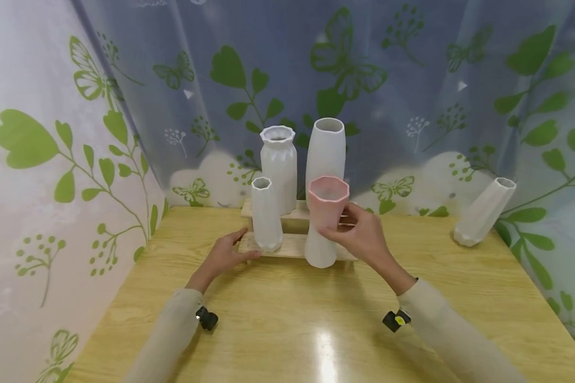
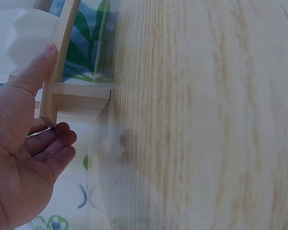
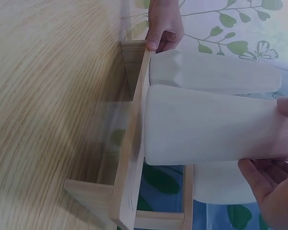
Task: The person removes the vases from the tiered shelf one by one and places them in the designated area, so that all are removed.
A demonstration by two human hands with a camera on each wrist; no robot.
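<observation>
My right hand grips the middle of a vase, pink at its faceted rim and white below. The vase stands upright at the front of the lower shelf of a two-step wooden stand; its base touches or nearly touches the board. My left hand holds the left end of that lower shelf, thumb on top and fingers beneath. Near it on the same shelf is a slim white vase. On the upper step stand a white vase with a wavy rim and a tall white vase.
Apart from the stand, a ribbed white vase is at the right back of the wooden table, leaning in view. A patterned curtain hangs behind the table and along both sides.
</observation>
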